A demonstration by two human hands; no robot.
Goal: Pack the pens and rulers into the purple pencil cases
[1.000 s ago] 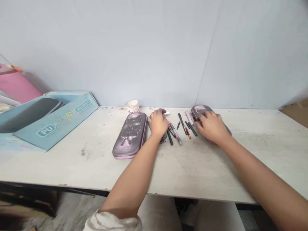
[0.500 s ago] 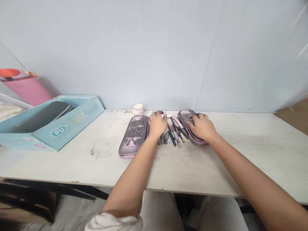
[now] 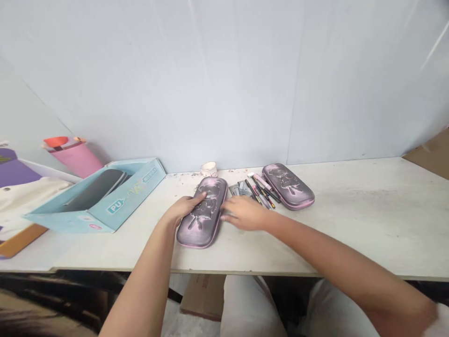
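Observation:
Two purple pencil cases lie on the white table [image 3: 351, 224]. My left hand [image 3: 182, 209] rests on the left edge of the near pencil case [image 3: 203, 211], fingers lying over its lid. My right hand [image 3: 243, 213] touches that case's right edge, fingers stretched out toward it. Between the two cases lies a bunch of several pens and markers [image 3: 259, 189]. The second pencil case [image 3: 287, 186] sits closed to the right of the pens, with no hand on it.
A light blue cardboard box [image 3: 101, 203] holding a dark flat case stands at the left. Behind it are a pink cylinder [image 3: 73, 157] and a white bag [image 3: 21, 196]. A small white cup [image 3: 208, 168] sits by the wall.
Both hands left the pens and the right case and came to the left case, one on each side. The camera view shifted left and down.

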